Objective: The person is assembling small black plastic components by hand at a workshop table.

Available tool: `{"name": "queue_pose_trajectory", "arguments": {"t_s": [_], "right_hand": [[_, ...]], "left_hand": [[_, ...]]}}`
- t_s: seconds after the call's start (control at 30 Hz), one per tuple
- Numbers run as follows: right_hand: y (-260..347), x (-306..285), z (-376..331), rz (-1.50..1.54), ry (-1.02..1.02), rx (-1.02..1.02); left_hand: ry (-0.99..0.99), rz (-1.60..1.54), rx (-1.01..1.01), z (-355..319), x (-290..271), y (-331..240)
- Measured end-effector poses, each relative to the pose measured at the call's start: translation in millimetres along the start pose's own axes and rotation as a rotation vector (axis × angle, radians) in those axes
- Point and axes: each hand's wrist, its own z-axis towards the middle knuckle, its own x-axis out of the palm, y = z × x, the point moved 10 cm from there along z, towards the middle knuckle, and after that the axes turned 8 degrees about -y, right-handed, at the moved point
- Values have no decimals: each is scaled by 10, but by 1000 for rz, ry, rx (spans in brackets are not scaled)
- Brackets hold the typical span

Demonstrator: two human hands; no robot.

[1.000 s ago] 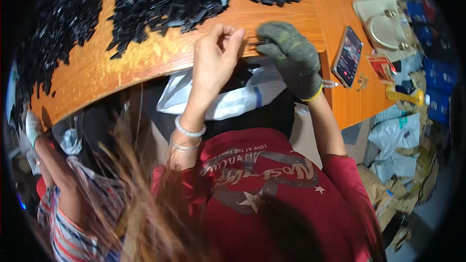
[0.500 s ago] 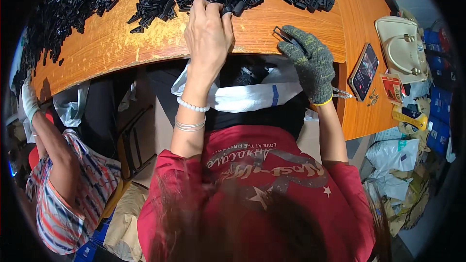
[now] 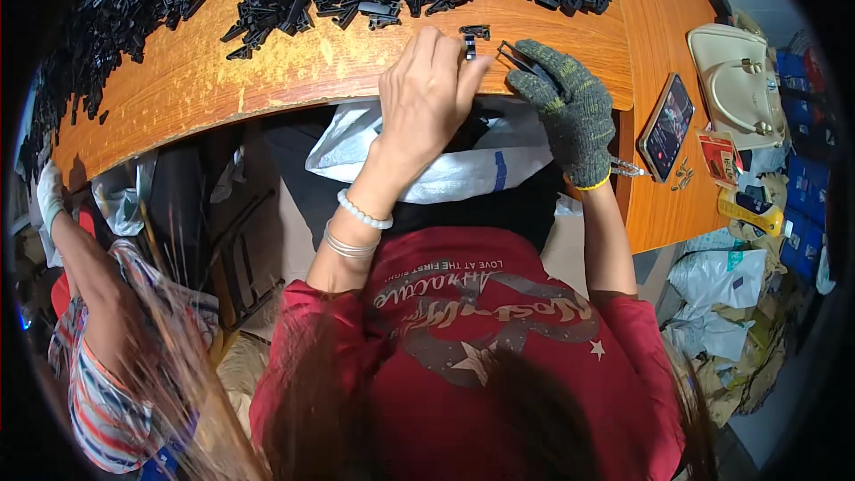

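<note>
While your bare left hand (image 3: 426, 89) pinches a small black plastic clip (image 3: 469, 46) beside your gloved right hand (image 3: 565, 105) gripping thin metal pliers (image 3: 519, 57), it could slip.

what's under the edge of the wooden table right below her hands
A white plastic bag hangs open under the table edge, below the left hand and gloved right hand. Its inside is dark; contents can't be seen.
</note>
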Motion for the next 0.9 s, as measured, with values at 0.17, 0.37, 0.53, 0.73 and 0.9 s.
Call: {"name": "queue_pose_trajectory", "arguments": {"t_s": [0.17,0.37,0.53,0.73,0.9], "right_hand": [[36,-19,-34,-62,23,-59],[-176,-44,-127,103,60,152],[-452,-115,-126,227,159,368],[-233,-92,90,-12,333,33],[43,-42,253,-190,421,-194]], "left_hand": [[180,-47,108,124,140,-36],[290,-202,30,141,282,-18],[347,-259,-108,117,462,39],[294,-292,-73,148,452,-2],[237,-336,-6,137,348,-49]]}}
